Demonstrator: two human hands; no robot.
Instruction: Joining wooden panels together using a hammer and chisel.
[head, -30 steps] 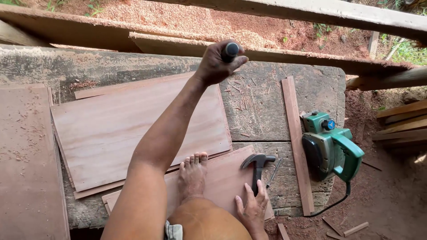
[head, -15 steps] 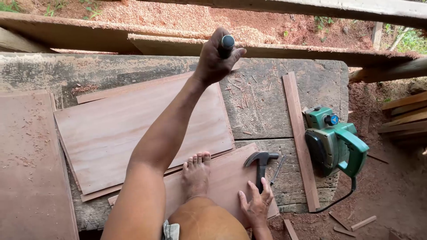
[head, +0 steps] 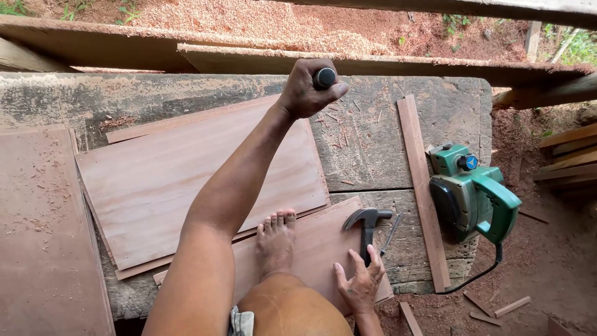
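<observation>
Head view: left hand (head: 306, 88) grips black-capped tool (head: 324, 78); right hand (head: 359, 281) touches hammer (head: 367, 223).

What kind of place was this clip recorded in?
Probably an open-air, makeshift carpentry spot. Thin wooden boards lie on a rough, weathered workbench, a green electric planer and a claw hammer sit on it, and sawdust covers the bare earth behind.

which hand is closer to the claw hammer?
Right. The right hand lies flat on the board at the claw hammer, fingertips at its handle. The left hand is raised far beyond it, fist closed on a black-capped tool handle.
</observation>
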